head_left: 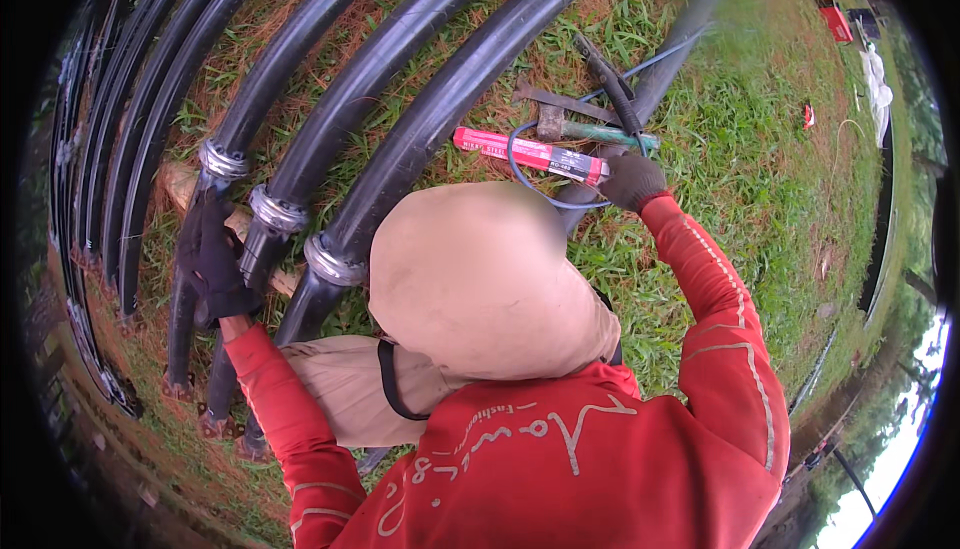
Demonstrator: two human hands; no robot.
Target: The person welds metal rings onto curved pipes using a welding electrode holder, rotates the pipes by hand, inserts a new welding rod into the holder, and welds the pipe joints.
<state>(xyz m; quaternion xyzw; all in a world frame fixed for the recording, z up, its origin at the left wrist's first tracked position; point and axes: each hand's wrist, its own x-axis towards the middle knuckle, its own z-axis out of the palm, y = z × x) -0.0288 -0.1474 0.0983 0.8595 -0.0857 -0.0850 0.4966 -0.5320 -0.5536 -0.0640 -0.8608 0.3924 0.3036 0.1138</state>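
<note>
Left hand in a dark knit glove: laid along the leftmost collared black plastic pipe, fingers straight and close together, tips just below a ribbed silvery metal collar; nothing is seen gripped, and the flat pose suggests steadying or feeling the pipe. Two neighbouring pipes bear like collars, set in a slanting row. Beneath them, one pale wooden log, laid crosswise, presumably to keep the pipes off the grass. Right hand in a grey knit glove: at the right end of a long red-and-black carton, on the right of the beige-clothed bent leg; its fingers are largely hidden, so whether they clasp the carton or merely rest there cannot be told. Around the carton: a blue-grey cable looping past it; a hammer with rusty metal head and green handle, just above; a flat dark metal bar; a black rod-like handled tool, leaning toward the right hand. Their clustering on the right side probably keeps them within that hand's reach.
</note>
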